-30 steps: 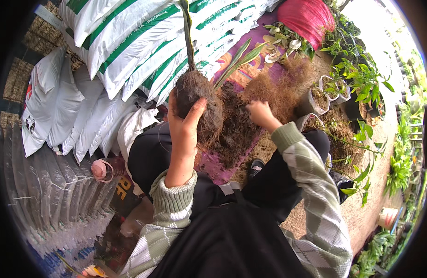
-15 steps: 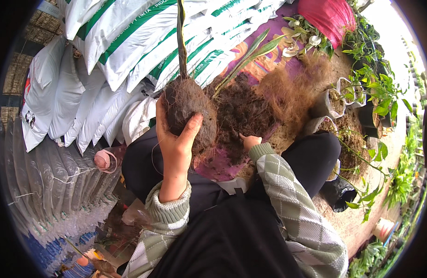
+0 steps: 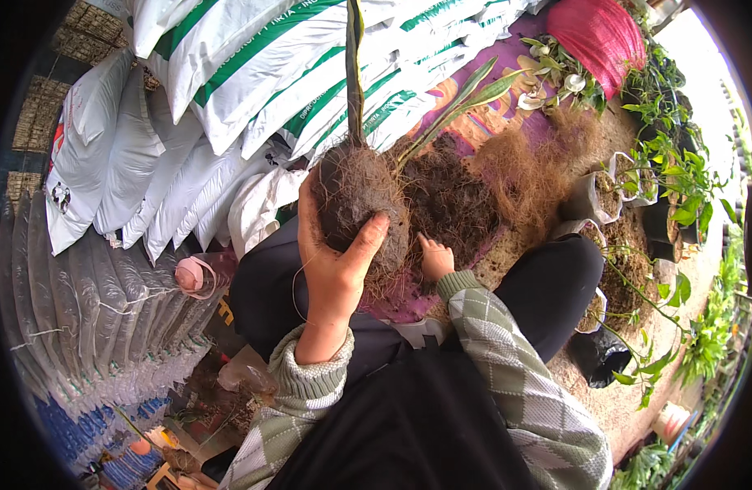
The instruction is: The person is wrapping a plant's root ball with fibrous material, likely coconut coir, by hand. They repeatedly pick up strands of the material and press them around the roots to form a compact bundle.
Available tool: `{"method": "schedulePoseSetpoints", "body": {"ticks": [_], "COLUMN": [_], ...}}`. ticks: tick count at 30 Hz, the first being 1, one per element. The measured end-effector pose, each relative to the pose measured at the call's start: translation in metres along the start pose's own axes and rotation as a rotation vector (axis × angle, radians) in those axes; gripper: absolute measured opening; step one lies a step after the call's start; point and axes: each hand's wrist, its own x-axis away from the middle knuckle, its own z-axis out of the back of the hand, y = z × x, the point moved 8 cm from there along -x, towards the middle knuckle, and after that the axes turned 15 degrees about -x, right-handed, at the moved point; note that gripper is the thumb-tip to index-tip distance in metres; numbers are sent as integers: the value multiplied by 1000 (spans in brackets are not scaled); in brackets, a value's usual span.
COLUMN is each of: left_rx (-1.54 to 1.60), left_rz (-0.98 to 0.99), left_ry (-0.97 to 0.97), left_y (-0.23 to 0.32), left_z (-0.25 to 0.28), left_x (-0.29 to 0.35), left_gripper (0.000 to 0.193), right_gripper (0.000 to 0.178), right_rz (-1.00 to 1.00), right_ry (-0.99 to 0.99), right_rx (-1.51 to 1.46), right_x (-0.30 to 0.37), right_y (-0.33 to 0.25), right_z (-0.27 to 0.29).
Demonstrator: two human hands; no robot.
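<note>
My left hand (image 3: 341, 273) is wrapped round the dark, hairy root ball (image 3: 355, 204) of a potted-type plant, its thumb pressed on the near side. One tall dark leaf with yellowish edges (image 3: 355, 82) rises from that ball, and the ball is held above my lap. My right hand (image 3: 436, 261) is low beside a heap of dark soil and roots (image 3: 453, 196), one finger stretched toward it and the others curled; what they hold, if anything, is hidden. A second plant's long green leaves (image 3: 466, 102) slant up from behind the heap.
Loose brown root fibre (image 3: 531, 167) lies right of the heap on a purple printed sheet (image 3: 404, 306). White-and-green sacks (image 3: 262, 61) are stacked at the far left. Soil-filled grow bags (image 3: 596, 196) and leafy plants stand right. A pink cup-like thing (image 3: 194, 275) sits left.
The whole view has shifted slightly, so most things sit farther right and lower. My left hand still holds the root ball, and my right hand stays beside the heap.
</note>
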Motion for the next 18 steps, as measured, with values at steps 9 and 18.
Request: {"method": "schedulePoseSetpoints", "body": {"ticks": [9,18], "left_rx": [-5,-3], "left_rz": [31,9], "left_ry": [19,43], "left_y": [2,3], "left_z": [11,18], "left_x": [4,5], "left_gripper": [66,69], "right_gripper": [49,45], "right_rz": [-330,-482], "right_ry": [325,496], "right_rx": [-86,-235], "right_x": [29,42], "right_y": [26,38], "right_z": [25,27]}}
